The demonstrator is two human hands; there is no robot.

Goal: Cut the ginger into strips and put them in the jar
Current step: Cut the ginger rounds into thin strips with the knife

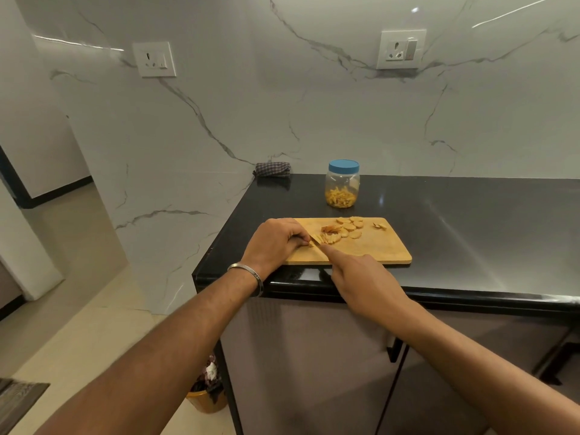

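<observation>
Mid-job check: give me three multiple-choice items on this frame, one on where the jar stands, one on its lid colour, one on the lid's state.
1. Where does the jar stand?
A. On the counter behind the cutting board
B. On the board
C. On the floor

2. What colour is the jar's lid?
A. Red
B. Blue
C. White

3. What state is the lid in?
A. Lying on the board
B. Held in the left hand
C. On the jar

Answers: 1 A, the jar stands on the black counter beyond the board's far edge. 2 B, the cap is blue. 3 C, the cap sits on top of the jar, above the ginger strips inside.
</observation>
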